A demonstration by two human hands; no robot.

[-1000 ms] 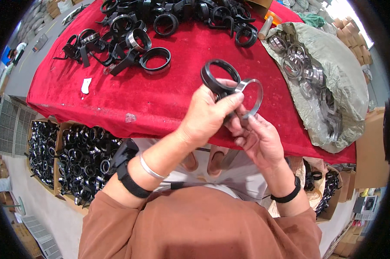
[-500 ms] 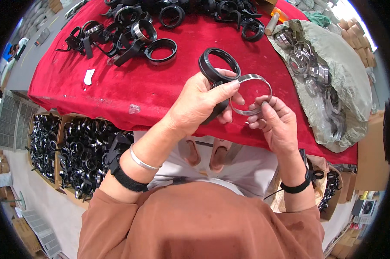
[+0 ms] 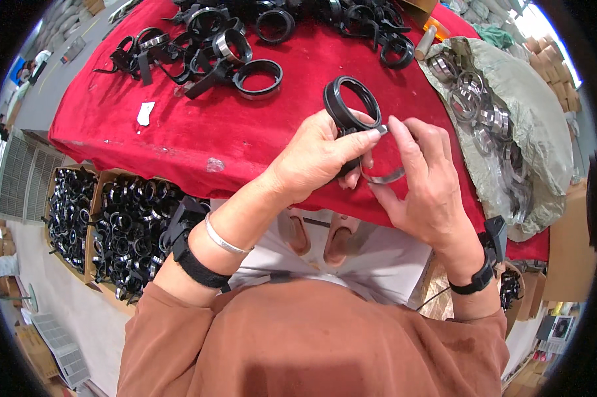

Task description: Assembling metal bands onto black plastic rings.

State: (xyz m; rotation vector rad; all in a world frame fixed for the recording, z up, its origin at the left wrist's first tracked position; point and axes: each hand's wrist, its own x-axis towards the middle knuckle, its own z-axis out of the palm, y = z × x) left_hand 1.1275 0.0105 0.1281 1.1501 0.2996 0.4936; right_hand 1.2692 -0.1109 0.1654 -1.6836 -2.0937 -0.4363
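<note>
My left hand (image 3: pixel 311 155) grips a black plastic ring holder (image 3: pixel 336 106), its round opening tilted up above the fingers. The thumb and fingers of that hand also pinch a thin silver metal band (image 3: pixel 389 177) beside the holder. Around the band's right side curl the fingers and thumb of my right hand (image 3: pixel 432 182), gripping it and covering much of it. Both hands are over the near edge of the red cloth (image 3: pixel 179 132).
Across the table's far side lie several black ring holders (image 3: pixel 258 81), some with metal bands. An open grey-green sack (image 3: pixel 543 159) at the right holds loose metal bands (image 3: pixel 493 119). Cardboard boxes full of black holders (image 3: pixel 123 231) stand at the lower left. A scrap of white paper (image 3: pixel 145 114) lies on the cloth.
My right hand has moved up and turned, its fingers now wrapped over the band's right side instead of pinching its lower edge. The view has shifted slightly.
</note>
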